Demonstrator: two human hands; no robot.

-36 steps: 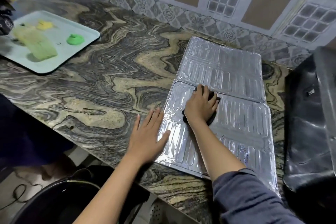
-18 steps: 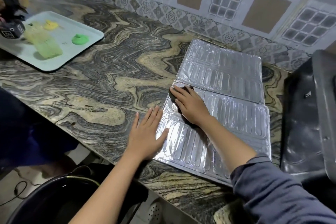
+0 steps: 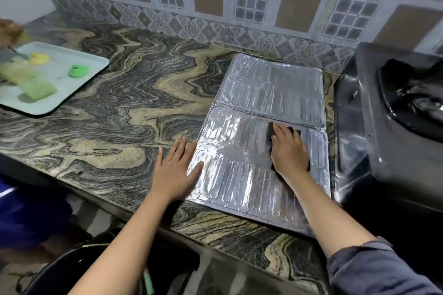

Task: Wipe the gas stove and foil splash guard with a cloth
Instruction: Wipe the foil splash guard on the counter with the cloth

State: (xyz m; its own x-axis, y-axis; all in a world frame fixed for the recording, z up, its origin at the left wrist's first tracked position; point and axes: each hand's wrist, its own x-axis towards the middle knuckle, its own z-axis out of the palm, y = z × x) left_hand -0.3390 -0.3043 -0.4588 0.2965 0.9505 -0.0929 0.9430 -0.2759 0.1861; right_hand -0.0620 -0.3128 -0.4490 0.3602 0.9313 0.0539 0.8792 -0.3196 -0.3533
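The silver foil splash guard (image 3: 271, 93) lies flat on the marbled counter, folded into two ribbed panels. My right hand (image 3: 290, 151) presses a dark cloth (image 3: 271, 130) flat against the near panel, toward its right side; only the cloth's edges show past the fingers. My left hand (image 3: 176, 170) lies flat with straight fingers at the guard's left edge, thumb on the foil, palm on the counter. The black gas stove (image 3: 383, 127) stands just right of the guard.
A pale tray (image 3: 62, 93) with yellow and green lumps sits at the far left, where another person's hand (image 3: 9, 32) works. A tiled wall (image 3: 215, 2) backs the counter (image 3: 119, 115). A dark bin (image 3: 60, 270) stands below the counter's front edge.
My right hand slid the cloth from the panel's left side across to its right side. My left hand stayed put at the guard's left edge.
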